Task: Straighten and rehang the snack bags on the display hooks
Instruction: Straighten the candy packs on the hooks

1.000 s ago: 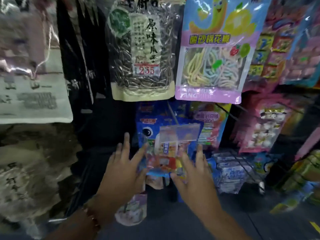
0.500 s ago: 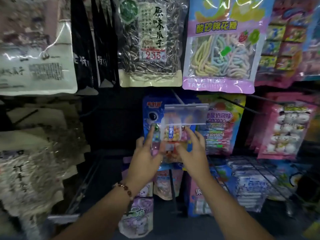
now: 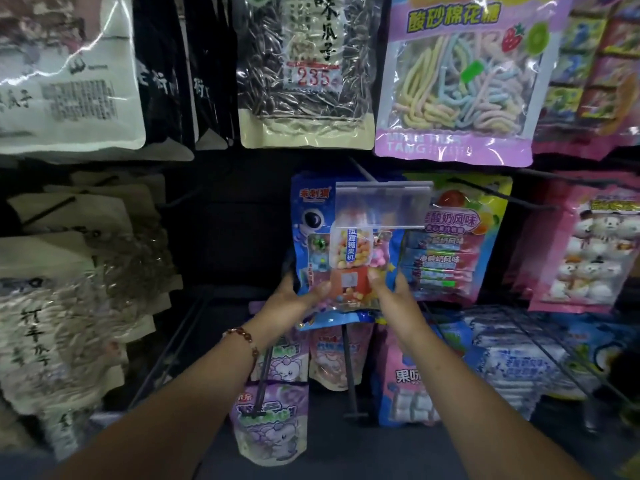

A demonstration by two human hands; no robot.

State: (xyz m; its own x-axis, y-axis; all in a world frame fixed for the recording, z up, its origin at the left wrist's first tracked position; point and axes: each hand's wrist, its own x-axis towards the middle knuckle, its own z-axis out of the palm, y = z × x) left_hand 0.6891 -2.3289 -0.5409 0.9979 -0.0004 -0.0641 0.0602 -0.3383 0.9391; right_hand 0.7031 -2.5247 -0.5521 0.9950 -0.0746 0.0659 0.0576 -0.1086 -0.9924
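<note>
Both hands have risen from the lower shelf area over the past second and now hold the candy bag (image 3: 349,258) up against the display, with the bag's top sitting behind the clear price-tag holder (image 3: 382,204) at the end of a display hook (image 3: 360,171)

Seen from the head camera, the left hand (image 3: 294,296) grips the bag's lower left edge, thumb across the front and fingers curled behind it. The right hand (image 3: 391,289) pinches the lower right edge, thumb on the front and fingers hidden behind. A beaded bracelet (image 3: 244,337) circles the left wrist. The bag, a blue pack with a clear window showing small coloured candies and a red toy dispenser, hangs roughly upright in the middle row; whether its hole is on the hook cannot be told, since the tag holder covers it

Just beside it on the right hangs a yoghurt-flavour sweets bag (image 3: 450,244), and further right a pink marshmallow bag (image 3: 588,251). Above hang a sunflower seed bag (image 3: 304,81) marked 235 and a pastel sour-strip candy bag (image 3: 460,84). Below the hands, a purple pouch (image 3: 270,420) and a pink pouch (image 3: 332,355) hang on lower hooks. White and clear seed bags (image 3: 69,278) crowd the left side
</note>
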